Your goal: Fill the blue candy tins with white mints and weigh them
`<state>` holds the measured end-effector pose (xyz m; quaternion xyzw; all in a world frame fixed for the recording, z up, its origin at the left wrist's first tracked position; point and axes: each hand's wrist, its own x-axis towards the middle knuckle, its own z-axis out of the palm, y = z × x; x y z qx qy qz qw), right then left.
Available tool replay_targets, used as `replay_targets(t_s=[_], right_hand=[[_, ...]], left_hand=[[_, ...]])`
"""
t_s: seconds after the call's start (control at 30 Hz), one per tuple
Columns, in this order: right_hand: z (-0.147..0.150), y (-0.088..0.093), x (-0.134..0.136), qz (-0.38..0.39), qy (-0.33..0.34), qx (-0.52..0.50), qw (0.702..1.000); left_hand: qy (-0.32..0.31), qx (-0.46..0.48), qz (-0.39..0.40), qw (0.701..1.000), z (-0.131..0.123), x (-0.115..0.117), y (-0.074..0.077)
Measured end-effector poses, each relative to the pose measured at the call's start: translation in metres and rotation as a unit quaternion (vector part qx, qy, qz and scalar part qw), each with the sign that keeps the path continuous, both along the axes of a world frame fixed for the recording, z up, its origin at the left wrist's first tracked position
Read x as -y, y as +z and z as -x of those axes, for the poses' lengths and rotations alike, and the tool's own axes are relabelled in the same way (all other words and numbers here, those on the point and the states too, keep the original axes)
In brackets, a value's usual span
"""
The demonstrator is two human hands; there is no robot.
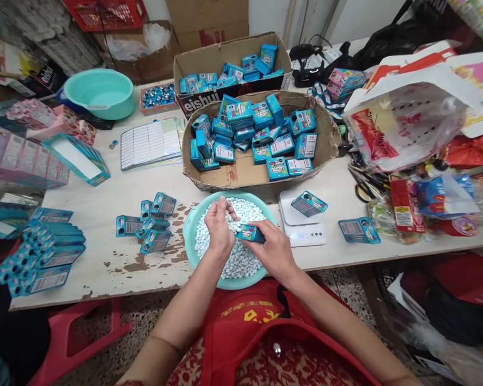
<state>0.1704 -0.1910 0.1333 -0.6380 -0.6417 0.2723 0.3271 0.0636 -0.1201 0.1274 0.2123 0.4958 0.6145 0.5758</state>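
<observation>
Over a turquoise basin (190,244) full of small white candies (241,262), both hands are at work. My right hand (274,249) grips a small blue candy box (248,232), tilted so that one end faces left. Beside that end, my left hand (220,225) is closed with its fingers curled around some white candies, a few of them showing near the box. To the right, a blue box (309,203) rests on a small white scale (304,235) with a lit display. Another blue box (359,230) lies farther right on the table.
Behind the basin, a cardboard carton (241,174) holds many blue boxes, with a second carton (279,45) beyond it. On the left are loose blue boxes (155,241), stacked boxes (60,249) and an upper basin (100,88). Scissors (364,190) and packaging (406,128) crowd the right.
</observation>
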Motion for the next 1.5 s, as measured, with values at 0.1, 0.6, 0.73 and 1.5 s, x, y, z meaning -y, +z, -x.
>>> replay_targets(t_s=[0.1, 0.6, 0.73, 1.5], right_hand=[[-0.002, 0.004, 0.002, -0.027, 0.003, -0.002, 1.000], [0.001, -0.009, 0.002, 0.004, -0.019, -0.037, 0.999], [-0.003, -0.001, 0.007, -0.038, -0.017, -0.081, 0.996], [-0.018, -0.018, 0.011, 0.019, -0.062, -0.306, 0.950]], left_hand=[[0.006, 0.015, -0.017, 1.000, 0.002, 0.001, 0.001], [-0.021, 0.009, 0.017, 1.000, -0.001, 0.005, -0.001], [-0.022, 0.014, -0.012, 1.000, 0.000, 0.009, 0.012], [-0.113, 0.111, 0.278, 0.948, 0.043, -0.016, -0.046]])
